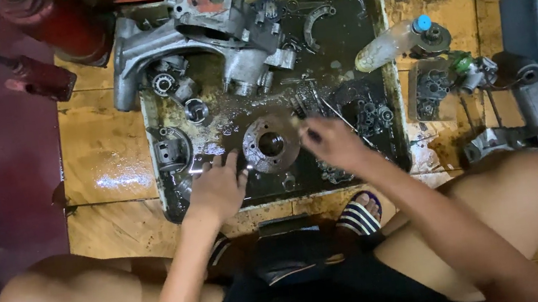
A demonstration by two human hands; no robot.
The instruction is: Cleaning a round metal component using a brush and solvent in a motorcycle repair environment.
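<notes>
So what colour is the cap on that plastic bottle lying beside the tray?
Blue: the cap tops a cloudy, clear bottle, seen best in the head view.

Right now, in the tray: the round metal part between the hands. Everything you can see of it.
The round metal part is a grey, disc-shaped casting with a large centre bore and smaller holes around its face. It looks wet and oily. It lies flat, face up, near the front of the metal tray. The left hand touches its left edge; the right hand is at its right edge, holding a thin tool.
</notes>
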